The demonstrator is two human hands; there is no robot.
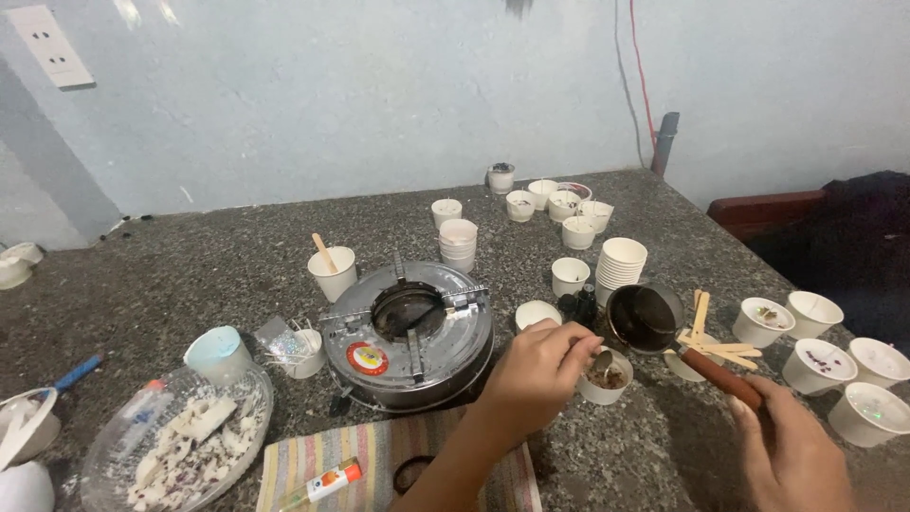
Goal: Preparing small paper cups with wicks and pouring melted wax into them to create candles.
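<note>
Speckled granite counter (237, 265). Left hand (540, 365), centre: fingers pinched on small spoon (603, 361), bowl dipping into white paper cup (605, 377) of brown matter, apparently stirring. Right hand (791, 455), 4 o'clock: fingers closed round red handle of dark metal pot (645, 318), tilted toward cup, seemingly for pouring. Gas stove (408, 332) at 9 o'clock of cup. Wooden sticks (711, 341) beside pot. Filled cups (834, 370) at 3 o'clock.

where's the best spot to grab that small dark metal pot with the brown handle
By the brown handle, from the near right side. It juts toward the person from the small dark metal pot, clear of the white paper cups around it, and the right hand already grips its end, so the bowl itself need not be touched.
</note>
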